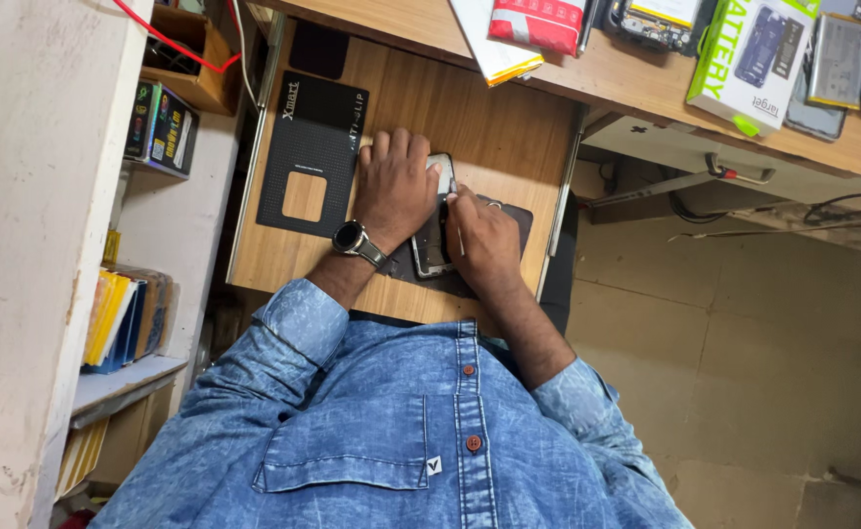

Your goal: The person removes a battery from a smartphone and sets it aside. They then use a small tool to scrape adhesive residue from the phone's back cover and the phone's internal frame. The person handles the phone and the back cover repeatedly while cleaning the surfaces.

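Phone [433,235] sits right between both hands on a dark mat [517,217], opened up from the look of it, insides facing up. Left hand [392,188] lies flat and spread over its top end, palm pressing down, probably to stop it sliding around. Right hand [482,238] is pinched around a thin tool [453,192], the tip touching the phone's edge just beside the left fingertips, so the grip looks precise rather than forceful. Further out past the left hand there's a black anti-slip pad [314,152] with a square cutout. Beyond both hands, on the upper shelf, a green-and-white box [750,59] and a red packet [538,22].
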